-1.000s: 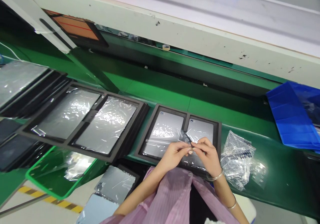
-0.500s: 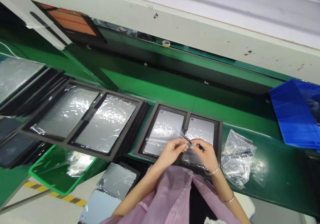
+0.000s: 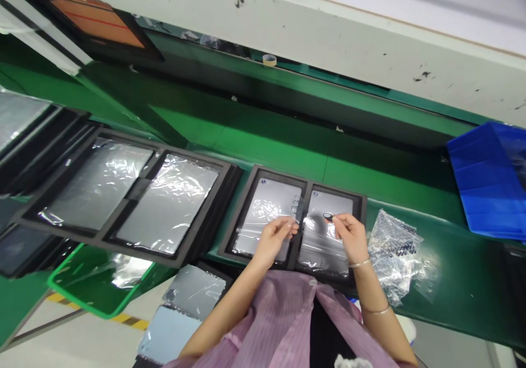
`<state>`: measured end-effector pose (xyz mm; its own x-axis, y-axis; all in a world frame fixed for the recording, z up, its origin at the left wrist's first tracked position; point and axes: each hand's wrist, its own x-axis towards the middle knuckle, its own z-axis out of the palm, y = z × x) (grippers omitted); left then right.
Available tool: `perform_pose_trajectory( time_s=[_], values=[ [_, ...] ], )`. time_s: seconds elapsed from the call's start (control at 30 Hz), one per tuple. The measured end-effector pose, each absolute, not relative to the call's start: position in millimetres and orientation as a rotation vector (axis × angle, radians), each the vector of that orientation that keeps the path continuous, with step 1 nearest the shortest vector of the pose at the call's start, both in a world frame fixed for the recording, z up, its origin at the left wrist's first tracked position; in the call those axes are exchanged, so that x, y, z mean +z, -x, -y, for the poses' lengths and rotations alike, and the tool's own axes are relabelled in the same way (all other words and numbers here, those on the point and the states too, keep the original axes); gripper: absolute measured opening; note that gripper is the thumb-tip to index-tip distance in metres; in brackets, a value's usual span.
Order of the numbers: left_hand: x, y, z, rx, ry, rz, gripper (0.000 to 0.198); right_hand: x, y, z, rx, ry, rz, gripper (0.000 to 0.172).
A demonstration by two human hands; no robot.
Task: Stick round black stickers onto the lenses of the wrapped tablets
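Note:
My left hand (image 3: 276, 237) pinches a small clear film strip (image 3: 296, 206) with dark rings on it, over the left panel (image 3: 263, 209) of a dark foam tray (image 3: 292, 264). In my right hand (image 3: 350, 235), thumb and finger hold a small black ring-shaped piece (image 3: 327, 216) above the tray's right panel (image 3: 322, 242). Both panels are silvery, film-covered, with a small round dark mark at the upper left. Right of the tray lies a pile of crumpled clear film (image 3: 392, 253) printed with rows of dark rings.
Another foam tray (image 3: 104, 236) with two wrapped panels is on the left, beside stacked dark trays. A green bin (image 3: 98, 302) sits below it. A blue box (image 3: 487, 182) stands at right; a tape roll (image 3: 269, 60) lies at the back.
My hands, together before, have moved apart. The black ring piece now shows in my right hand, separate from the clear strip in my left. The camera view has shifted slightly.

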<state>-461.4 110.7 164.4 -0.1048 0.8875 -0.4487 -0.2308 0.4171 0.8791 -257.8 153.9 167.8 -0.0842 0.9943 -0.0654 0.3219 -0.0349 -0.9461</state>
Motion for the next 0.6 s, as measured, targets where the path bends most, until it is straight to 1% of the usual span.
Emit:
perform_pose_trajectory(
  time_s=[0.1, 0.17, 0.33, 0.37, 0.47, 0.5, 0.6],
  values=[
    [158, 462, -121, 1.074, -0.643, -1.419, 0.045, 156, 252, -173, 0.986, 1.438, 1.643, 0.027],
    [156, 461, -130, 1.070, -0.687, -1.460, 0.047, 145, 252, -188, 0.915, 1.431, 1.694, 0.025],
    [152, 459, -146, 1.066, -0.890, -1.602, 0.026, 106, 257, -223, 0.764, 1.353, 1.858, 0.024],
    [152, 459, -148, 1.067, -0.927, -1.631, 0.028, 98, 257, -228, 0.746, 1.339, 1.887, 0.025],
    [148, 461, -152, 1.036, -1.138, -1.774, 0.053, 77, 258, -238, 0.708, 1.307, 1.958, 0.027],
    [146, 462, -152, 0.995, -1.249, -1.838, 0.057, 73, 258, -240, 0.698, 1.298, 1.976, 0.027],
    [139, 463, -154, 0.715, -1.632, -1.995, 0.059, 65, 258, -241, 0.672, 1.278, 2.015, 0.029]
  ],
)
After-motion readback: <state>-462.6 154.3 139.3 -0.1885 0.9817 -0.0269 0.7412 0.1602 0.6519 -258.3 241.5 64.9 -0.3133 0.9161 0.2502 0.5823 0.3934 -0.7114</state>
